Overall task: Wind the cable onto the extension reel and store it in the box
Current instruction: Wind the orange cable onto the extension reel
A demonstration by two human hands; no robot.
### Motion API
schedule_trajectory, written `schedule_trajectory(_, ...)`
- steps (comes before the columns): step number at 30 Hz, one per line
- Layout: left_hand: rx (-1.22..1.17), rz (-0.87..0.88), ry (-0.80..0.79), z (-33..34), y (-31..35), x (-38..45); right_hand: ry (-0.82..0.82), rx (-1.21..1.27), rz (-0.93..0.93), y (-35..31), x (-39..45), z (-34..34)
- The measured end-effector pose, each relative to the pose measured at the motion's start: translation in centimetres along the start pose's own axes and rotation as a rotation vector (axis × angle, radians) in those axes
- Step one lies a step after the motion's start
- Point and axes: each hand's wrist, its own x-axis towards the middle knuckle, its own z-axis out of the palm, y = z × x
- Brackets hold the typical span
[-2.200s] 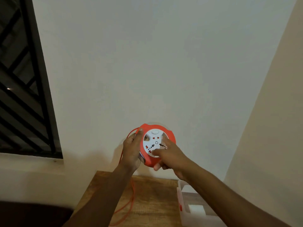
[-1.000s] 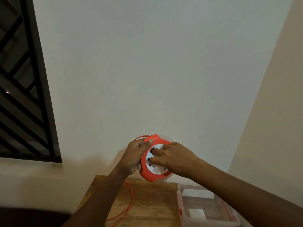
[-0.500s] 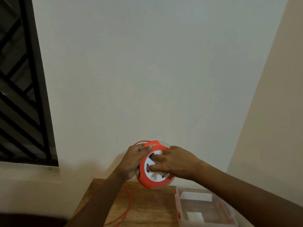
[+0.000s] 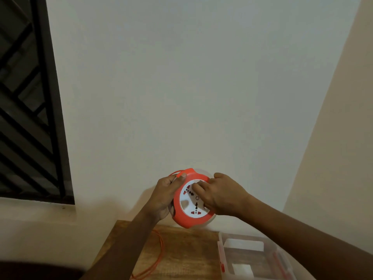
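Head view: your left hand (image 4: 163,196) gripped the reel (image 4: 189,211) at nine o'clock; right hand's (image 4: 222,196) fingers (image 4: 196,186) seemingly pressed its white face, cable (image 4: 159,253) trailing onto the table (image 4: 189,257).

Dim, warm indoor light is seen across the whole view, and the wall (image 4: 201,87) is rendered a dull grey-green. A soft shadow is cast on the wall just left of and below the reel (image 4: 191,201), so light is thrown from the right. The reel's white face is slightly blown out. Fine detail is smeared by compression, and both forearms are softened below the reel. Left of the wall, the window grille (image 4: 26,110) is bowed by wide-angle distortion
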Motion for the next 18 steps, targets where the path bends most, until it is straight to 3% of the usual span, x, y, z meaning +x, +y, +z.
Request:
schedule_trajectory(6,-0.106,0.055,0.121,0.3,-0.2,0.2,0.08,-0.004,0.256,-0.7,0.6,0.9)
schedule_trajectory(8,-0.104,0.093,0.18,0.8,-0.2,0.2,0.054,0.074,0.458,-1.7,1.1,1.0)
schedule_trajectory(13,0.022,0.132,0.241,2.1,-1.8,-0.6,-0.019,0.534,1.027,-6.6,0.7,1.9)
schedule_trajectory(15,0.061,0.095,0.249,2.1,-2.8,-0.9,-0.051,0.614,1.094,-7.7,0.4,2.0)
schedule_trajectory(18,0.047,0.036,0.249,1.7,-3.3,-0.8,-0.153,0.579,1.032,-7.8,0.4,1.6)
